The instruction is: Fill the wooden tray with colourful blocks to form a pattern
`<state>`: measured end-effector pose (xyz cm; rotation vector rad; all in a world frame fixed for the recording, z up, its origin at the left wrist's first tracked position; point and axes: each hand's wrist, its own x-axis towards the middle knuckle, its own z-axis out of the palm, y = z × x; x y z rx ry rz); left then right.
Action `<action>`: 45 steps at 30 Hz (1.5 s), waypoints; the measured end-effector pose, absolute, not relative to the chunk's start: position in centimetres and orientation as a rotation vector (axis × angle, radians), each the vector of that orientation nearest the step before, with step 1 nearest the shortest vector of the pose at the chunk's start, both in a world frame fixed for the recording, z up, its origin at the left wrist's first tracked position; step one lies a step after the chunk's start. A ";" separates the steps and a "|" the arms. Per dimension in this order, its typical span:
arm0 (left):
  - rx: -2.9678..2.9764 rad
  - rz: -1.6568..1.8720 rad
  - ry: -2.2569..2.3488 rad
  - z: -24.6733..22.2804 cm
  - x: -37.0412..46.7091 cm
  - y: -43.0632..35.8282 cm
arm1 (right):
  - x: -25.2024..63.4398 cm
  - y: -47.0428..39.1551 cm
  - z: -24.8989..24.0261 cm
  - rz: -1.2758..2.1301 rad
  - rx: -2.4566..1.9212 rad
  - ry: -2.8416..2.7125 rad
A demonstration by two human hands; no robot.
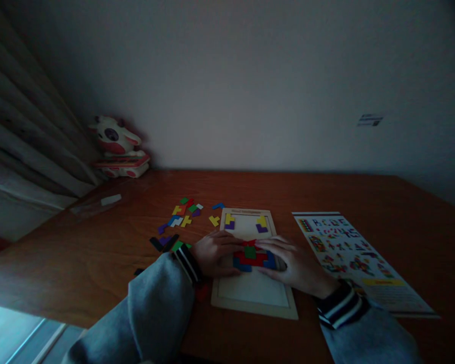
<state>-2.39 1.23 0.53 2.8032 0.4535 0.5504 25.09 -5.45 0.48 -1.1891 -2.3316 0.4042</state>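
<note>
Near the middle of the head view, a shallow framed puzzle board (254, 301) lies on the table. Red and blue flat pieces (254, 259) form a block in it, with a green piece (250, 252) at the centre. My left hand (217, 253) reaches in from the left, fingers stretched along the block's left side, thumb apart below. From the right comes my right hand (298, 263), its fingers extended to a small red piece (249, 243) at the block's top, thumb near the lower edge. Yellow-and-purple pairs (230, 222) sit in both upper corners. My fingers partly hide the block's sides.
Loose coloured pieces (182, 217) are scattered left of the board, some beside my left sleeve. A printed pattern sheet (358, 263) lies to the right, partly under my right sleeve. A cow-shaped figure (117, 146) stands at the back left, by a curtain (26, 116).
</note>
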 end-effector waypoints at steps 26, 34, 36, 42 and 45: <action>2.827 0.556 0.419 0.6 -2.2 1.1 | 23.4 -6.1 -0.8 0.143 -1.168 -2.266; 2.842 0.558 0.435 0.8 -2.2 1.0 | 24.9 -6.8 0.0 0.165 -1.198 -2.248; 2.851 0.535 0.437 0.9 -2.2 0.9 | 25.8 -7.3 0.0 0.151 -1.215 -2.258; 2.863 0.495 0.467 1.0 -2.1 0.7 | 26.9 -9.3 -0.3 0.048 -1.186 -2.331; 2.862 0.482 0.461 0.8 -2.1 0.8 | 26.9 -10.4 -0.6 0.033 -1.225 -2.352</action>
